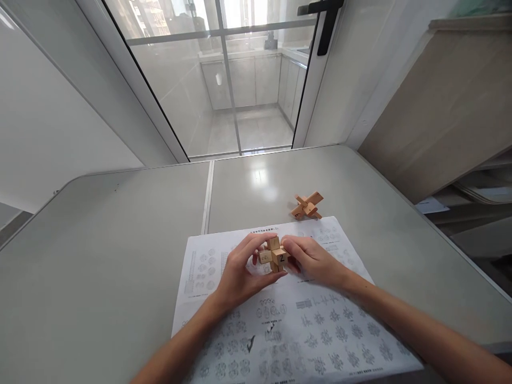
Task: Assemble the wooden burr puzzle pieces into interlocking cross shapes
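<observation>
A small wooden interlocking puzzle (275,255), its bars crossed and one end marked "2", is held between both hands just above a printed instruction sheet (304,320). My left hand (240,272) grips it from the left with thumb below and fingers over the top. My right hand (310,260) pinches it from the right. A second wooden cross-shaped puzzle (307,206) lies on the table beyond the sheet, apart from both hands.
The grey folding table (100,256) has a seam down its middle. A glass sliding door (224,74) stands behind it. A wooden cabinet (448,106) and shelves with papers are at the right, past the table edge.
</observation>
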Motion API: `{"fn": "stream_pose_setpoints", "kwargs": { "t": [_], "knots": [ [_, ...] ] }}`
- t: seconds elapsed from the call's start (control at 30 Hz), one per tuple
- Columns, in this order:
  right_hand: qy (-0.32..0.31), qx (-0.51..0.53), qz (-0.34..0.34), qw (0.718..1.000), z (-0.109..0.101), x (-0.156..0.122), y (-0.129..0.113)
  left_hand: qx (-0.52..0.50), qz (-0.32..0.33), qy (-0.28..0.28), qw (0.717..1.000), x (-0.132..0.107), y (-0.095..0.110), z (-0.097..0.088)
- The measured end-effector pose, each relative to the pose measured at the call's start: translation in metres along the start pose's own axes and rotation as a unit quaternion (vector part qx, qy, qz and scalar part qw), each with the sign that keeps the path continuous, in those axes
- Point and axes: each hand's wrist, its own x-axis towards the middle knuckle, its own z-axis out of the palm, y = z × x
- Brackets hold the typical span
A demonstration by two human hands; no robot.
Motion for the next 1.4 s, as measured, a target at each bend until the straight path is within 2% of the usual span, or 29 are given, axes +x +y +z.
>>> {"fn": "stream_pose_setpoints", "kwargs": {
  "t": [0.27,0.47,0.6,0.73,1.07,1.27,1.4],
  "knots": [
    [-0.043,0.149,0.086,0.984,-0.002,0.004,-0.003,-0.051,-0.068,-0.001,0.996,-0.001,-0.003,0.001],
    [0.007,0.302,0.146,0.942,-0.008,0.008,-0.001,-0.077,-0.141,0.049,0.986,0.000,-0.005,0.002],
    [0.046,0.379,0.183,0.906,-0.012,0.009,-0.001,-0.072,-0.185,0.048,0.979,0.001,-0.003,0.002],
    [0.082,0.429,0.196,0.878,-0.015,0.009,-0.002,-0.073,-0.201,0.037,0.976,0.001,-0.003,0.002],
    [0.092,0.521,0.207,0.823,-0.021,0.012,0.001,-0.078,-0.206,0.038,0.975,0.003,-0.004,0.003],
    [0.087,0.531,0.215,0.815,-0.020,0.013,0.004,-0.080,-0.224,0.045,0.970,0.005,-0.002,0.003],
    [0.048,0.473,0.205,0.856,-0.013,0.011,0.001,-0.088,-0.226,0.052,0.969,0.006,-0.003,0.003]
  ]
}}
